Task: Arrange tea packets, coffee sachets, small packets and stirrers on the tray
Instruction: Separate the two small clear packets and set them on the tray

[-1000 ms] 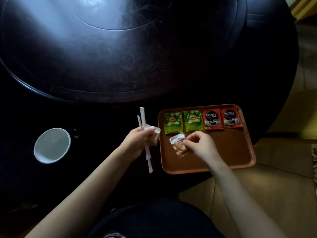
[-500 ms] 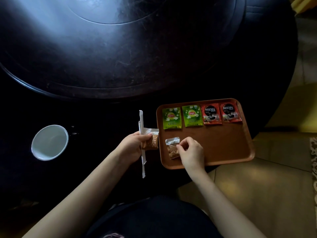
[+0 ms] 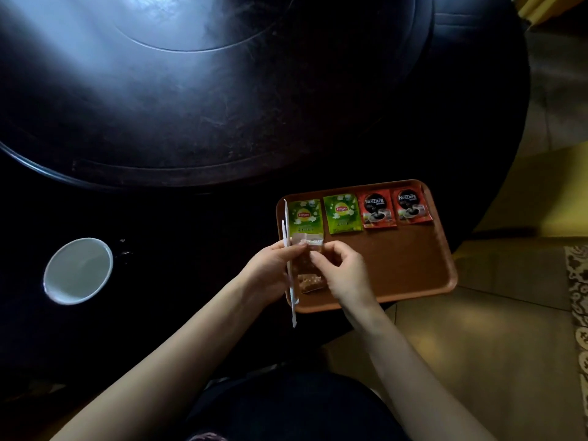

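Two small packets occupy us: one lies on the tray (image 3: 397,265), near its front-left corner, the other (image 3: 307,249) is pinched between our left hand (image 3: 270,272) and right hand (image 3: 342,272). The left also clamps the stirrers (image 3: 288,249); we judge they could slip during the handover.

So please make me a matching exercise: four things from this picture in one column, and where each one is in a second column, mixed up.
Things
1. tea packets
2. coffee sachets
3. cup
4. stirrers

Places
A. on the table, left of the tray
B. held in the left hand
C. far row of the tray, right half
D. far row of the tray, left half

Pairs: 1-D, 2-C, 3-A, 4-B
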A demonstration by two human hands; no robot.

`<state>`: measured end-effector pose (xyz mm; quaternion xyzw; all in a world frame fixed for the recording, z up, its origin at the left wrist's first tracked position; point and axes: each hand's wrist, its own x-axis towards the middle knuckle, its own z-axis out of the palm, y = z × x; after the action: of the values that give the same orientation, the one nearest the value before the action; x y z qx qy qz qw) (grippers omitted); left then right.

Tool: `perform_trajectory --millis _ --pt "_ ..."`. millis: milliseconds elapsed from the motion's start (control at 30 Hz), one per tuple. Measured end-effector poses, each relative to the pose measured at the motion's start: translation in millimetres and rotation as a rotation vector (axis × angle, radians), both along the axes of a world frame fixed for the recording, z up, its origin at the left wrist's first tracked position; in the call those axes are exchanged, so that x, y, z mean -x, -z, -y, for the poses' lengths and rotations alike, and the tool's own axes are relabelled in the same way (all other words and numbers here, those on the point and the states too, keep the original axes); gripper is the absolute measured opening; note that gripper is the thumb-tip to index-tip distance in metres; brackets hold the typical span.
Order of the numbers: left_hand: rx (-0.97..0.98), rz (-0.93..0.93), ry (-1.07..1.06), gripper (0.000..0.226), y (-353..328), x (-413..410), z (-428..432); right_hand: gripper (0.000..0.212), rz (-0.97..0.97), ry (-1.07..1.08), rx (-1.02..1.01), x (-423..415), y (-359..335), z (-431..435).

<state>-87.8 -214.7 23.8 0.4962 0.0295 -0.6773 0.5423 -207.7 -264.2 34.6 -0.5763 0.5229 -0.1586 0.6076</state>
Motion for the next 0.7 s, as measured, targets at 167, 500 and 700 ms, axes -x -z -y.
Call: perform_trajectory --millis 167,500,700 --pt "-0.102 0.019 -0.043 0.014 3.3 9.1 5.8 0.004 0.020 0.031 -0.001 20.9 5.9 15.4" --pt "-0.279 0.216 -0.074 0.017 6.3 12.0 9.5 0.003 -0.372 0.121 0.161 53.1 47.3 31.4" --pt "-0.328 0.346 0.025 0.022 12.7 28.2 12.5 0.014 -0.528 0.078 0.413 47.3 51.9 24.0"
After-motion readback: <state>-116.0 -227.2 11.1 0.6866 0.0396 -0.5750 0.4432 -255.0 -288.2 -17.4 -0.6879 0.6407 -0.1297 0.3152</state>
